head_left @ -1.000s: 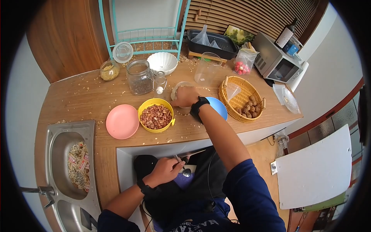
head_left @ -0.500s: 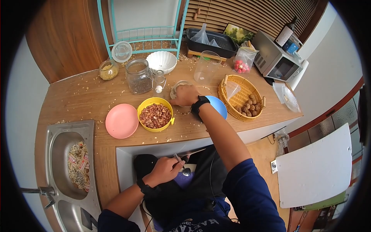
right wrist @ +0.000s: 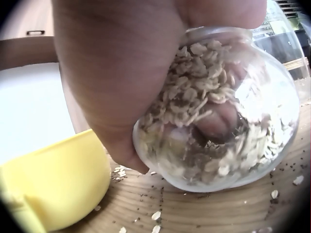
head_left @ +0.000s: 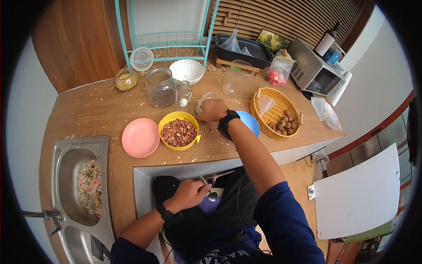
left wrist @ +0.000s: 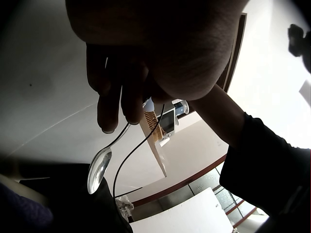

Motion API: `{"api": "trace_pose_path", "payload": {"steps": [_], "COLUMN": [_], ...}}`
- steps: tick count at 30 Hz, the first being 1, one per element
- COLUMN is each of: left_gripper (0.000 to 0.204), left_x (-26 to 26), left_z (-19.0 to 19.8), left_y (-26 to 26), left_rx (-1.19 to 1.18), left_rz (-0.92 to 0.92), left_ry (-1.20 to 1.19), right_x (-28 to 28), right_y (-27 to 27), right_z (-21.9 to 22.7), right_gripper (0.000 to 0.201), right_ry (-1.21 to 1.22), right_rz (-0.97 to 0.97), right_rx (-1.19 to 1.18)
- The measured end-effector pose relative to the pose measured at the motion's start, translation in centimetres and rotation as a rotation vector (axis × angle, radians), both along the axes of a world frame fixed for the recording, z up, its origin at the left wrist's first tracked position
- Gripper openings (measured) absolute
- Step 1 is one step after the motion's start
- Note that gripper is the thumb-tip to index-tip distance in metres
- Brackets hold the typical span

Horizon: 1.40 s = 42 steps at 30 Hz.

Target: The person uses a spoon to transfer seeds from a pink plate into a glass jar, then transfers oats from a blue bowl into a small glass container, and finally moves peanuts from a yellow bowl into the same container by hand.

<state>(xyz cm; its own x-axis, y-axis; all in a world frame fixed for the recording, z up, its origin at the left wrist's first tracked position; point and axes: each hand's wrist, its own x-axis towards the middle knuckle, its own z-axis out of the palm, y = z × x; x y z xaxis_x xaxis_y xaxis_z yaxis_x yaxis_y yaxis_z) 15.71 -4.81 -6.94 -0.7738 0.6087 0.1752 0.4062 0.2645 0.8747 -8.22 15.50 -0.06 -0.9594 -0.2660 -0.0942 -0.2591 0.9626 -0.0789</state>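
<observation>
My right hand (head_left: 212, 110) grips a small round glass jar (right wrist: 214, 170) of rolled oats on the counter, its thumb along the jar's side. Fingers show through the glass in the right wrist view. Down over the lap, my left hand (head_left: 188, 193) holds a metal spoon (left wrist: 99, 170) by its handle, the bowl of the spoon hanging below the fingers. Just left of the right hand stands a yellow bowl (head_left: 180, 148) of reddish-brown nuts, and a blue plate (head_left: 249, 122) lies partly hidden beneath the right wrist.
Beside the yellow bowl lies a pink plate (head_left: 140, 138). A clip-top jar (head_left: 160, 88), a glass bottle (head_left: 183, 97) and a white bowl (head_left: 186, 72) stand behind. To the right are a clear container (head_left: 237, 79) and a wicker basket (head_left: 259, 112) with walnuts. Loose oats dot the counter.
Both hands keep their places and grips; the right still on the oat jar, the left still on the spoon. Only the head view shifts slightly.
</observation>
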Motion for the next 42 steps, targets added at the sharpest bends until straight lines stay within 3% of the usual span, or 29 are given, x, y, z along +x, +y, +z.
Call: {"api": "trace_pose_path", "payload": {"steps": [8,11,17,19,22,42], "left_gripper": [0.024,0.024,0.024,0.025,0.025,0.024], "left_x": [0.0,0.1,0.1,0.1,0.1,0.0], "left_z": [0.1,0.1,0.0,0.0,0.2,0.1], "left_y": [0.0,0.0,0.0,0.0,-0.1,0.0], "left_rx": [-0.003,-0.015,-0.035,-0.044,-0.047,-0.043], "left_rz": [-0.001,0.0,-0.004,-0.002,0.0,-0.007], "left_ry": [0.01,0.008,0.01,0.001,-0.003,0.012], "right_x": [0.4,0.8,1.0,0.7,0.8,0.6], "right_y": [-0.3,-0.5,-0.1,-0.4,-0.7,-0.4], "right_z": [0.8,1.2,0.6,1.4,2.2,1.4], "right_gripper": [0.069,0.06,0.063,0.063,0.062,0.059], "right_ry": [-0.032,-0.066,0.11,-0.064,-0.14,-0.086], "right_rz": [-0.024,-0.051,0.031,-0.038,-0.05,-0.068], "right_rx": [0.002,0.071,0.043,0.055,0.069,0.023]}}
